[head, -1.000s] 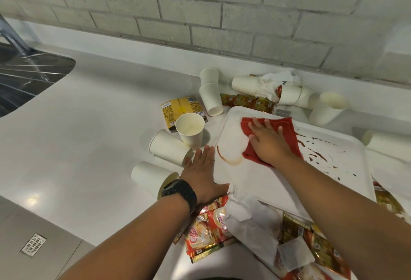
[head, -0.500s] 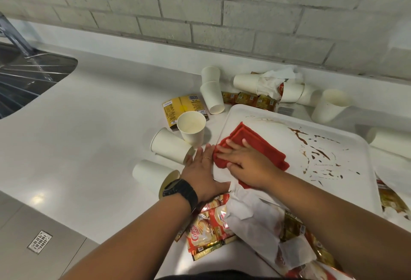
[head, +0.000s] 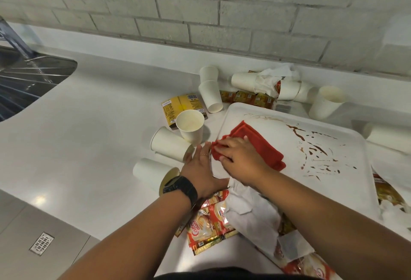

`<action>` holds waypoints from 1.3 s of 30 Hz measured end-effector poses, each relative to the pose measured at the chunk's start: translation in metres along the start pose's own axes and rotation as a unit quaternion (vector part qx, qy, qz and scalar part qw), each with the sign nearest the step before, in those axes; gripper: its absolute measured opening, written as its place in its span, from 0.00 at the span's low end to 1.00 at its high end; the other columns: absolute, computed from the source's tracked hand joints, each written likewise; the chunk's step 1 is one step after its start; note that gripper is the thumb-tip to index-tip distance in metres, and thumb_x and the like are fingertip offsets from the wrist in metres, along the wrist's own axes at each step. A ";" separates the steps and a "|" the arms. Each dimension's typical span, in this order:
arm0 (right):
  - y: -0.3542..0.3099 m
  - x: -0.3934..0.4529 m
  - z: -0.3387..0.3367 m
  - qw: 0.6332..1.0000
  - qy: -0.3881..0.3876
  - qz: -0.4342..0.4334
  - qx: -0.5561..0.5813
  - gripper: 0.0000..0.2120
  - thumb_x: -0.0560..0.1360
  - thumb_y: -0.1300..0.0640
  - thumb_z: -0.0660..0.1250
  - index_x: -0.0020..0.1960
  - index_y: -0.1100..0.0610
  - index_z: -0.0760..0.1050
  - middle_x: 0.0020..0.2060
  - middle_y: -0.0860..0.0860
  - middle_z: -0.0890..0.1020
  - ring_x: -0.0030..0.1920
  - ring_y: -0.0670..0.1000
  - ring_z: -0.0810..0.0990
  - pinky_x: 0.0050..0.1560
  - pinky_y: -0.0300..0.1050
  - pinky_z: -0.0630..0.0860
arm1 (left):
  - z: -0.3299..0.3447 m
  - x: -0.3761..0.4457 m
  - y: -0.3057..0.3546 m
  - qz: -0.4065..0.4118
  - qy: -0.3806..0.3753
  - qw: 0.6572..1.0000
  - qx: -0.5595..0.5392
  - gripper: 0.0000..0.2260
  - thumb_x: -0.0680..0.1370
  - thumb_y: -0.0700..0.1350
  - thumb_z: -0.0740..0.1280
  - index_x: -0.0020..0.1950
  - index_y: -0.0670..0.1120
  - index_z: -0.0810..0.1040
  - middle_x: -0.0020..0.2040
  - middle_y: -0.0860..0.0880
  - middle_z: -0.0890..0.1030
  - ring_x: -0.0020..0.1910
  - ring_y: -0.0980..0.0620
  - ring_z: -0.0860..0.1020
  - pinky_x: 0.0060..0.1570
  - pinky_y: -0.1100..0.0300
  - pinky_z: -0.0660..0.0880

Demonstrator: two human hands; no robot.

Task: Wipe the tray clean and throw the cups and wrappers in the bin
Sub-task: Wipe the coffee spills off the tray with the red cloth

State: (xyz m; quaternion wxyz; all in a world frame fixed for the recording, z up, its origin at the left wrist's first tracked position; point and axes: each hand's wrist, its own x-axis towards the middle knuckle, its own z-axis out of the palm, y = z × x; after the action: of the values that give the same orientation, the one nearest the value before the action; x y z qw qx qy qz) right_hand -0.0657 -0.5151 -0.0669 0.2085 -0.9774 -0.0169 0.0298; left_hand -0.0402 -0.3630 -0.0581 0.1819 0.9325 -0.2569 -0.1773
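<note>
A: From the head view, your right hand (head: 241,160) is pressed flat on the red cloth (head: 255,146), fingers spread over it, at the near-left part of the tray (head: 255,112). A second ago that cloth sat farther up the tray; you have dragged it toward the left edge.

B: And the brown ring there?

A: Gone under that pass, as far as I can see. The left part now looks clean. The brown spill (head: 315,148) on the right half is untouched, so I judge the wiping roughly half done.

B: My other hand?

A: Your left hand (head: 202,168) lies open, palm down on the desk (head: 89,135), gripping nothing, its fingers against the tray's left edge, seemingly to steady it. It hasn't shifted.

B: The rubbish?

A: All still out: cups (head: 171,144) lie just left of the tray and behind it, wrappers (head: 209,219) and crumpled tissue (head: 253,215) sit by the near edge. No bin is in view.
</note>
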 end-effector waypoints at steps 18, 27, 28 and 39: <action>0.026 -0.005 -0.024 0.998 -0.040 0.038 -0.001 0.20 0.81 0.56 0.55 0.69 0.40 0.69 0.74 0.40 0.63 0.77 0.47 0.54 0.75 0.62 0.42 | 0.009 0.005 -0.005 0.001 0.011 1.000 0.004 0.49 0.63 0.73 0.60 0.77 0.52 0.47 0.76 0.49 0.57 0.77 0.48 0.53 0.76 0.48 0.45; 0.026 -0.016 -0.019 0.985 -0.149 -0.088 0.019 0.24 0.78 0.63 0.58 0.66 0.39 0.73 0.73 0.39 0.65 0.76 0.45 0.51 0.75 0.59 0.36 | 0.004 0.001 -0.003 -0.008 -0.002 1.000 0.017 0.47 0.71 0.63 0.67 0.78 0.47 0.43 0.79 0.48 0.49 0.77 0.47 0.43 0.76 0.51 0.45; 0.025 -0.013 -0.021 0.986 -0.147 -0.080 0.009 0.24 0.78 0.63 0.58 0.67 0.39 0.72 0.73 0.39 0.64 0.76 0.46 0.51 0.75 0.60 0.36 | 0.004 0.001 -0.003 -0.006 -0.003 1.000 0.024 0.47 0.71 0.63 0.66 0.78 0.47 0.43 0.79 0.48 0.48 0.77 0.47 0.43 0.76 0.51 0.45; 0.030 -0.024 -0.023 0.980 -0.171 -0.091 0.038 0.24 0.78 0.66 0.57 0.63 0.41 0.76 0.73 0.40 0.66 0.76 0.44 0.51 0.75 0.56 0.35 | -0.001 0.000 0.001 -0.004 -0.022 0.999 0.037 0.46 0.72 0.63 0.65 0.78 0.46 0.41 0.79 0.50 0.45 0.77 0.48 0.42 0.76 0.52 0.42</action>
State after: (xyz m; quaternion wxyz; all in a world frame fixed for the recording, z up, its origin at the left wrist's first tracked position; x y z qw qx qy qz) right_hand -0.0872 -0.5529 -0.0570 0.2410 -0.9437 -0.1398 0.1786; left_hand -0.0405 -0.3638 -0.0571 0.1406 0.9357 -0.2630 -0.1884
